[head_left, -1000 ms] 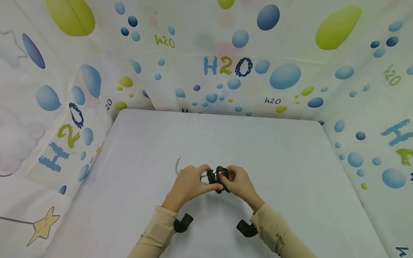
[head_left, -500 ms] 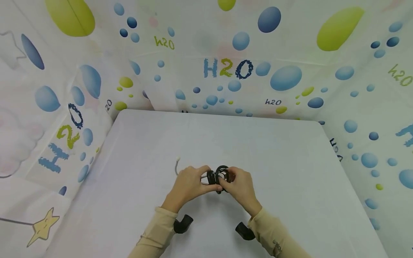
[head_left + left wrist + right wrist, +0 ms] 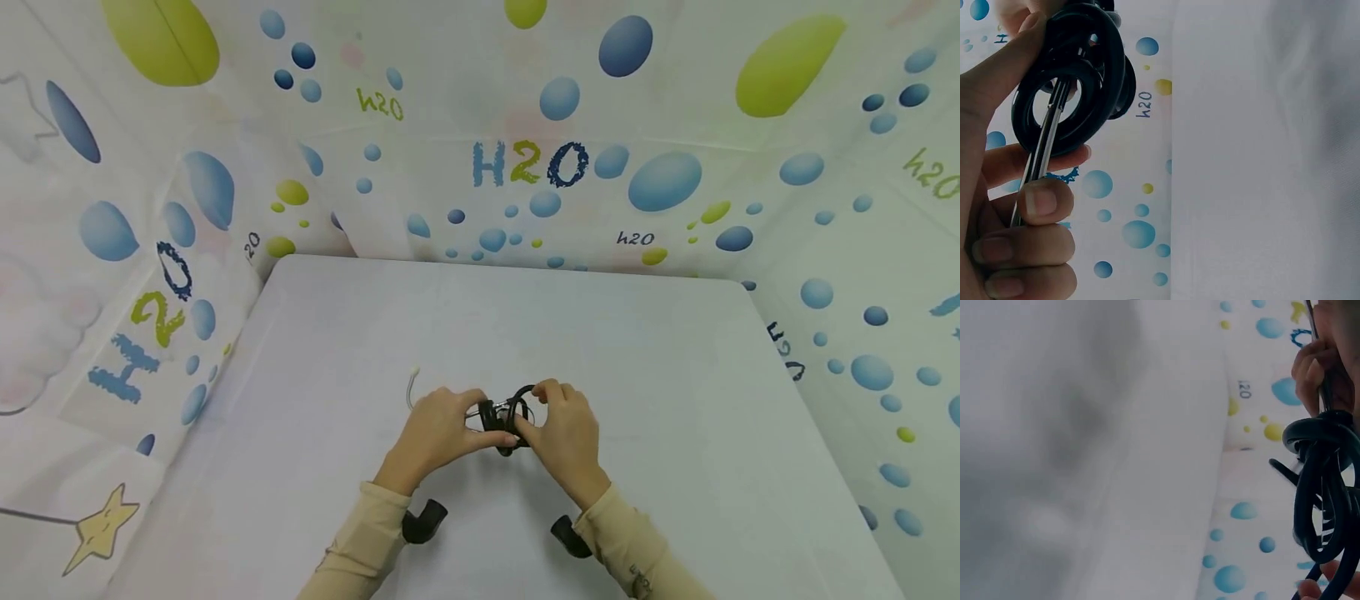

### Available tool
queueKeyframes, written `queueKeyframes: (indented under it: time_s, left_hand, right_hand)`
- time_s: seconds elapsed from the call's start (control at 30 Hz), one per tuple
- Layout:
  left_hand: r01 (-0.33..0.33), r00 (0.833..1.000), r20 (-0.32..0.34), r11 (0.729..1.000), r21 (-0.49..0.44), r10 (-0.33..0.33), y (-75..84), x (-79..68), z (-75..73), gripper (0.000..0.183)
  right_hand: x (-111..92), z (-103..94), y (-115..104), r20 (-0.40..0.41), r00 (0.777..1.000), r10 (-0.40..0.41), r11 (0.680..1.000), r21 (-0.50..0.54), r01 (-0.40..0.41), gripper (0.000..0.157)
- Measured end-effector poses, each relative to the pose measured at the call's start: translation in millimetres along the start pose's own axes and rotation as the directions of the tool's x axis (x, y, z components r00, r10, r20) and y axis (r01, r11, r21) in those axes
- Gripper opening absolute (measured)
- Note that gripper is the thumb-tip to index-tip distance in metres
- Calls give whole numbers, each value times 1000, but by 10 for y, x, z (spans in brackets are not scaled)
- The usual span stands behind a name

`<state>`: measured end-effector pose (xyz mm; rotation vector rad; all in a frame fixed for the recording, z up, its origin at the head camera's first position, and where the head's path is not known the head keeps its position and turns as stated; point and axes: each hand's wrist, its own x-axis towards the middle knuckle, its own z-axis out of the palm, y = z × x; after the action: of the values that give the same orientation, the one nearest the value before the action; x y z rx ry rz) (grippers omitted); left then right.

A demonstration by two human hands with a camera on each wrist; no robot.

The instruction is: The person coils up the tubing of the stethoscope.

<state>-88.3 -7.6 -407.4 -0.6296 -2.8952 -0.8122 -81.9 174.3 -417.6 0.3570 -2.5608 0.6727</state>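
A smooth black cord (image 3: 495,417) is wound in thick coils round thin, shiny metal rods (image 3: 1047,137). My left hand (image 3: 435,429) curls its fingers round the rods, with the thumb along the coils. Past this hand juts a thin bent metal piece (image 3: 410,390) with a pale tip. At the other end my right hand (image 3: 562,437) pinches a length of the cord between thumb and fingers, drawing up an arc over the coils. In the right wrist view the black cord (image 3: 1313,500) hangs in a loop below the wound part, and one loose end sticks out sideways.
A white table (image 3: 480,333) spreads under both hands, with rounded far corners. Behind and beside it hang white sheets (image 3: 450,108) printed with blue and green drops. Black curved pieces (image 3: 425,521) sit at both wrists.
My right hand has shifted slightly, its fingers now raised, and a bit of cord rises in an arc from the coils toward them. The left hand stays almost in place.
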Motion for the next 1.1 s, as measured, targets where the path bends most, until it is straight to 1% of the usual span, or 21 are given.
queueKeyframes:
  time_s: [0.1, 0.2, 0.23, 0.3, 0.37, 0.43, 0.47, 0.57, 0.63, 0.7, 0.73, 0.77, 0.83, 0.87, 0.9, 0.93, 1.0, 1.07, 1.1]
  left_hand:
    - [10, 1000, 12, 1000, -3, -10, 2, -6, 3, 58]
    - [12, 1000, 11, 1000, -10, -12, 4, 0, 5, 58]
    - [12, 1000, 8, 1000, -14, -12, 1, 5, 9, 58]
    - [10, 1000, 3, 1000, -24, -10, 1, 13, 9, 57]
    - [9, 1000, -1, 999, -32, -9, 1, 17, 11, 56]
    - [6, 1000, -2, 999, -39, -6, 2, 20, 15, 55]
    - [3, 1000, -3, 999, -42, -3, 5, 20, 17, 54]
    - [-3, 1000, -7, 999, -53, 3, 10, 19, 28, 53]
    - [-6, 1000, -11, 998, -62, 6, 15, 19, 35, 52]
    - [-5, 1000, -8, 997, -71, 5, 20, 20, 42, 51]
    - [-2, 1000, -5, 997, -73, 2, 21, 21, 46, 52]
    - [-3, 1000, -5, 997, -77, 3, 25, 22, 48, 52]
    - [-13, 1000, -10, 997, -79, 12, 31, 27, 54, 52]
    - [-21, 1000, -16, 997, -75, 20, 35, 29, 57, 52]
    - [-32, 999, -29, 997, -69, 31, 36, 33, 60, 52]
    - [-44, 998, -42, 997, -63, 41, 38, 36, 63, 52]
    - [-65, 996, -63, 996, -55, 62, 41, 41, 66, 52]
    - [-70, 996, -65, 995, -66, 66, 45, 43, 65, 52]
    - [-68, 996, -59, 995, -77, 64, 46, 44, 63, 51]
  right_hand:
    - [18, -1, 60, 86, 995, 53, 992, 111, -63, 36]
    - [42, -10, 100, 120, 990, 79, 971, 216, -104, 32]
    - [54, -10, 113, 137, 987, 89, 960, 252, -122, 32]
    - [81, -19, 129, 194, 973, 125, 925, 332, -185, 31]
    - [109, -24, 141, 275, 946, 172, 880, 389, -273, 30]
    - [129, -20, 154, 358, 910, 211, 840, 409, -356, 30]
    - [137, -23, 155, 395, 891, 225, 825, 410, -390, 30]
    - [158, -18, 172, 490, 841, 231, 796, 402, -453, 32]
    - [168, -21, 186, 549, 804, 230, 761, 414, -500, 33]
    - [183, -26, 197, 599, 766, 235, 702, 441, -560, 33]
    - [187, -26, 203, 616, 750, 240, 668, 456, -588, 33]
    - [190, -26, 208, 624, 740, 249, 633, 474, -612, 32]
    - [195, -21, 213, 631, 729, 266, 554, 518, -651, 30]
    - [196, -17, 214, 629, 729, 271, 521, 541, -660, 28]
    - [194, -12, 216, 625, 733, 269, 500, 560, -660, 26]
    - [193, -4, 222, 621, 741, 256, 488, 578, -654, 24]
    - [192, 5, 243, 629, 750, 206, 480, 603, -638, 20]
    - [190, 4, 284, 647, 752, 126, 475, 626, -618, 15]
    - [190, 4, 312, 662, 745, 83, 472, 632, -614, 14]
